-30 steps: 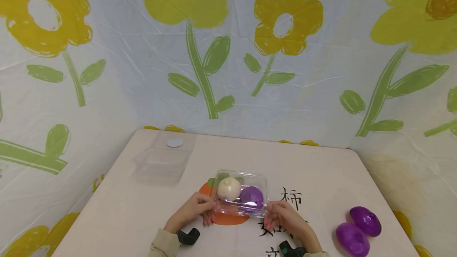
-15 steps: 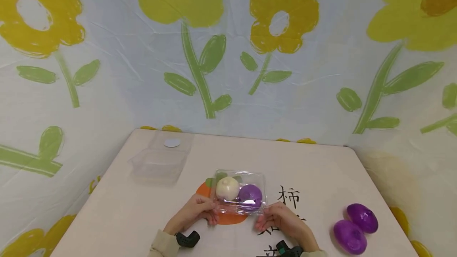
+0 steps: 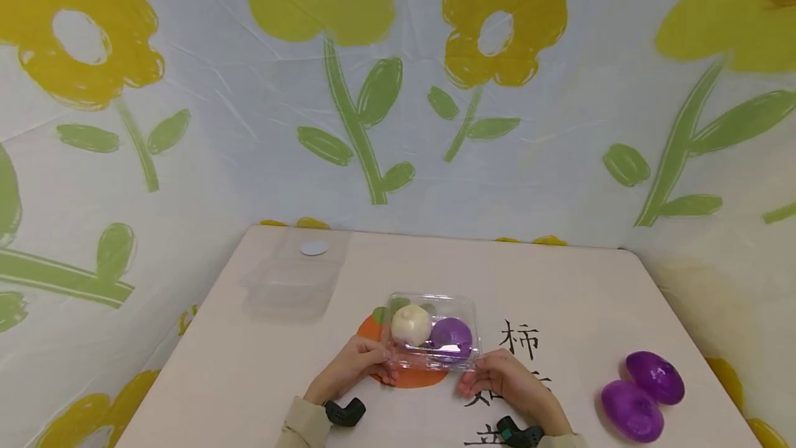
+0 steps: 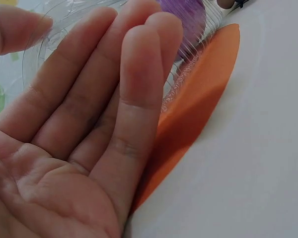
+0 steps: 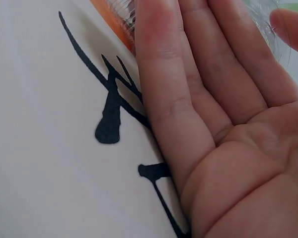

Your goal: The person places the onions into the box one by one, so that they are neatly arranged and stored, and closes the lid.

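Observation:
A clear plastic clamshell box (image 3: 463, 306) lies in the middle of the table in the head view, its lid seemingly down. Inside are a white onion (image 3: 410, 325) and a purple onion (image 3: 452, 339), side by side. My left hand (image 3: 361, 364) pinches the near left corner between thumb and fingers. At the near right corner, my right hand (image 3: 505, 377) pinches the edge likewise. Both wrist views show the thumb at the plastic rim and the other fingers extended; the exact contact is partly hidden behind them.
Two more purple onions, a far one (image 3: 655, 377) and a near one (image 3: 631, 410), lie touching at the right. A second clear box (image 3: 292, 289) stands at the back left with its lid raised back, bearing a white round sticker (image 3: 314, 247). Black characters (image 3: 521, 341) mark the tabletop.
The head view has swung slightly left, then right. My right fingers have shifted a little toward the near side of the box corner; my left hand has stayed at its corner.

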`<control>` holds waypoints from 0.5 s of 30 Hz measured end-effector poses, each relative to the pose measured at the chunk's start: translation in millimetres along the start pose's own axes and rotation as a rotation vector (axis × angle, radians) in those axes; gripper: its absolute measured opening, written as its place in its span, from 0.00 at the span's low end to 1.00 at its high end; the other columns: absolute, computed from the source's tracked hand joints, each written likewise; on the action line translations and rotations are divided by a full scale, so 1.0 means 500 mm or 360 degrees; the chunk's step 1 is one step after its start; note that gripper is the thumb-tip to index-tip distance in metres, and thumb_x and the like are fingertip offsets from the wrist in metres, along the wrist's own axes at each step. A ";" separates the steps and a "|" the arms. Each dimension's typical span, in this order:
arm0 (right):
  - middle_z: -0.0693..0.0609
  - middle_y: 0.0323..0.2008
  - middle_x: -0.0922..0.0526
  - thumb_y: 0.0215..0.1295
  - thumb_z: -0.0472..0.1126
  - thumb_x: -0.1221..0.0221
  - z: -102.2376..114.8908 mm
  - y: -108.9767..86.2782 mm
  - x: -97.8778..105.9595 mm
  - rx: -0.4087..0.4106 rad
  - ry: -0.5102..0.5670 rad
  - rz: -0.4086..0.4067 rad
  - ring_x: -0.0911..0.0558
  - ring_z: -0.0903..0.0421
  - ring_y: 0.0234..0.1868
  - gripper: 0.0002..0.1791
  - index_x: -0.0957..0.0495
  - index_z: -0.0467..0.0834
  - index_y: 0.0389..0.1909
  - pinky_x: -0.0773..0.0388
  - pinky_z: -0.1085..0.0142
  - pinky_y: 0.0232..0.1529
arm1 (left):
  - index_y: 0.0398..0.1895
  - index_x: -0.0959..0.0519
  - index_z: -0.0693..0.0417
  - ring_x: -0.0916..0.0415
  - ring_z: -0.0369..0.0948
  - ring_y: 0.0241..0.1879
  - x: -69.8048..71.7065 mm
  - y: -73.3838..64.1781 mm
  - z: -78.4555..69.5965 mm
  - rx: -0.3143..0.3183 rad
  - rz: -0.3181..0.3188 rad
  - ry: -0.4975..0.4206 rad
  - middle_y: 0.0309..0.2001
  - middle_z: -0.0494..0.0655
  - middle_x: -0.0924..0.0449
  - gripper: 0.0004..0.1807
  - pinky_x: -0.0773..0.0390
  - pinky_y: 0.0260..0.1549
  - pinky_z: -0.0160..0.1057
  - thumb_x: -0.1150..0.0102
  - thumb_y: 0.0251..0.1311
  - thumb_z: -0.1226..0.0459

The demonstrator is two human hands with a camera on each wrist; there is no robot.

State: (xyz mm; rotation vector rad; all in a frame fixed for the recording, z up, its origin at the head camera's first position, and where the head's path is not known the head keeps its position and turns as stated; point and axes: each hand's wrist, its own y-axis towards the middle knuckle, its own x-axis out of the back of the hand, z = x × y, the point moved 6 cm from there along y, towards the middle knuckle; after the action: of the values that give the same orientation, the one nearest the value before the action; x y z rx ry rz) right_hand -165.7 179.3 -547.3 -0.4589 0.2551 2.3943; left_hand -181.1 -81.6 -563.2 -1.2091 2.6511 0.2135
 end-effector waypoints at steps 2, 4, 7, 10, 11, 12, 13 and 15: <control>0.39 0.42 0.13 0.75 0.29 0.66 0.005 -0.009 0.007 -0.0006 -0.0006 -0.0005 0.13 0.49 0.45 0.23 0.22 0.21 0.45 0.17 0.58 0.50 | 0.41 0.28 0.88 0.15 0.41 0.33 -0.006 0.009 0.007 0.0018 -0.0005 0.0004 0.33 0.47 0.14 0.22 0.15 0.37 0.36 0.50 0.73 0.66; 0.39 0.42 0.13 0.75 0.30 0.66 0.007 -0.013 0.011 -0.0011 -0.0015 -0.0010 0.13 0.49 0.45 0.23 0.22 0.21 0.45 0.17 0.58 0.50 | 0.41 0.27 0.88 0.15 0.41 0.33 -0.009 0.013 0.009 0.0021 -0.0020 0.0007 0.32 0.48 0.14 0.22 0.15 0.37 0.36 0.50 0.72 0.66; 0.39 0.43 0.13 0.75 0.29 0.68 0.005 -0.012 0.011 -0.0013 -0.0017 0.0008 0.14 0.48 0.46 0.24 0.23 0.21 0.46 0.18 0.57 0.51 | 0.41 0.27 0.87 0.15 0.40 0.32 -0.010 0.012 0.008 0.0030 -0.0036 -0.0002 0.32 0.48 0.14 0.21 0.16 0.36 0.35 0.49 0.72 0.66; 0.39 0.43 0.13 0.76 0.29 0.68 0.001 -0.010 0.010 -0.0021 -0.0005 0.0002 0.13 0.48 0.46 0.24 0.22 0.22 0.46 0.18 0.57 0.51 | 0.41 0.27 0.87 0.15 0.40 0.32 -0.010 0.010 0.005 0.0027 -0.0043 0.0010 0.32 0.48 0.14 0.21 0.16 0.35 0.35 0.49 0.72 0.66; 0.39 0.43 0.13 0.75 0.28 0.67 0.000 -0.009 0.009 -0.0017 0.0002 0.0002 0.13 0.48 0.46 0.24 0.21 0.23 0.46 0.17 0.57 0.50 | 0.41 0.26 0.87 0.15 0.40 0.32 -0.009 0.009 0.004 0.0029 -0.0046 0.0014 0.31 0.48 0.14 0.21 0.16 0.35 0.35 0.49 0.72 0.66; 0.39 0.43 0.13 0.75 0.28 0.67 -0.001 -0.008 0.008 -0.0012 0.0004 0.0002 0.13 0.49 0.45 0.24 0.21 0.23 0.46 0.17 0.57 0.50 | 0.41 0.26 0.87 0.15 0.40 0.32 -0.008 0.008 0.004 0.0031 -0.0045 0.0018 0.31 0.48 0.14 0.21 0.15 0.35 0.35 0.49 0.72 0.66; 0.39 0.42 0.13 0.75 0.28 0.67 -0.001 -0.007 0.007 -0.0008 0.0010 0.0002 0.13 0.49 0.45 0.24 0.20 0.24 0.45 0.17 0.57 0.50 | 0.41 0.26 0.87 0.15 0.40 0.32 -0.007 0.008 0.005 0.0036 -0.0046 0.0025 0.31 0.48 0.14 0.21 0.15 0.36 0.35 0.49 0.72 0.66; 0.40 0.42 0.13 0.74 0.29 0.65 0.000 -0.006 0.005 -0.0006 0.0012 -0.0006 0.13 0.49 0.44 0.23 0.20 0.25 0.45 0.17 0.58 0.49 | 0.40 0.26 0.87 0.15 0.40 0.32 -0.004 0.008 0.007 0.0044 -0.0053 0.0033 0.31 0.48 0.14 0.22 0.15 0.36 0.36 0.49 0.72 0.66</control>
State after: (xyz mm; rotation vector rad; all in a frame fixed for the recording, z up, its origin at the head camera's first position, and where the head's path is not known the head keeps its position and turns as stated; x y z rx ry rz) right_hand -165.4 183.0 -548.4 -0.4698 0.2529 2.3904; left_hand -182.1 -76.8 -565.7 -1.2521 2.6406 0.1589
